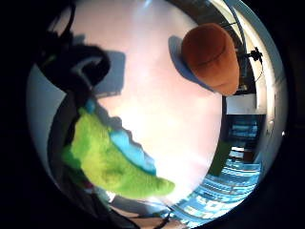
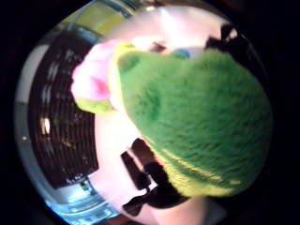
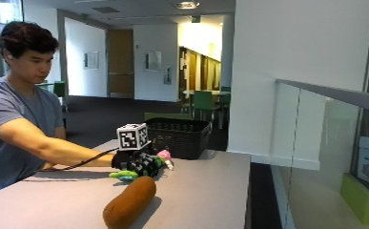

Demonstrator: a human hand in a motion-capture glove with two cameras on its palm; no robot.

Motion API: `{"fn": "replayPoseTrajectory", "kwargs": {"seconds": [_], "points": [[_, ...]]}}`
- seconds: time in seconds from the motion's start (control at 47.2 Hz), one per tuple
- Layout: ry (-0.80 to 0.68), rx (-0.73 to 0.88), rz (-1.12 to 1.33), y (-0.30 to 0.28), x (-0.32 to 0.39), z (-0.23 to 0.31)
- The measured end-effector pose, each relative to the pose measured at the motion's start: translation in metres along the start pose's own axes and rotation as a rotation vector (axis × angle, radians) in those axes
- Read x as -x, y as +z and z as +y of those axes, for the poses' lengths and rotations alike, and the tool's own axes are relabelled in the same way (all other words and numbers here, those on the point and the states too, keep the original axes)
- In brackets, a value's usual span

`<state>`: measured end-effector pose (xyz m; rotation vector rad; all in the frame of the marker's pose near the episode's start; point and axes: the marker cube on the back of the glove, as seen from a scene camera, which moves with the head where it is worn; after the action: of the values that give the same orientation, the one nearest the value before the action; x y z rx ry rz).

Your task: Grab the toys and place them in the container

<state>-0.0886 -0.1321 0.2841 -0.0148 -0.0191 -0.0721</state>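
While the gloved right hand (image 3: 139,163) is wrapped around the green plush toy (image 3: 128,174), its fingers curled over the toy's body, the toy sits just above or on the desk (image 3: 203,191); from the outside view I cannot tell whether it has left the surface. A pink part of the toy (image 3: 165,154) sticks out beyond the fingers toward the black basket (image 3: 179,136); its green and blue end pokes out on the other side of the hand, toward the brown toy (image 3: 128,202); so the toy's long axis appears to run roughly along the line from brown toy to basket. In the thumb side palm view green fur (image 2: 197,122) fills most of the frame, close against the palm, with the basket's dark slatted wall (image 2: 61,126) just past the pink end (image 2: 91,82).

That basket is the relation that matters: it stands near the hand, farther along the desk from the person, its open top higher than the hand; the toy would, I judge, have to rise above the rim before going in. Bare desk lies between hand and basket; nothing blocks that path. Lying lengthwise near the desk's near end, the brown toy (image 1: 212,57) is apart from the hand and not yet collected; the desk's right edge, facing the glass railing (image 3: 317,129), is well apart from both.
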Motion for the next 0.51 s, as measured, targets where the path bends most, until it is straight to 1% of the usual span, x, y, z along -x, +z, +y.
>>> {"fn": "replayPoseTrajectory", "kwargs": {"seconds": [0.064,0.127,0.339,0.508], "points": [[-0.007,-0.067,-0.012,-0.002,-0.001,0.001],[-0.011,-0.088,-0.012,-0.005,-0.003,0.001],[-0.013,0.028,-0.011,-0.011,-0.011,-0.001],[-0.004,0.078,-0.014,-0.028,-0.011,-0.002]]}}
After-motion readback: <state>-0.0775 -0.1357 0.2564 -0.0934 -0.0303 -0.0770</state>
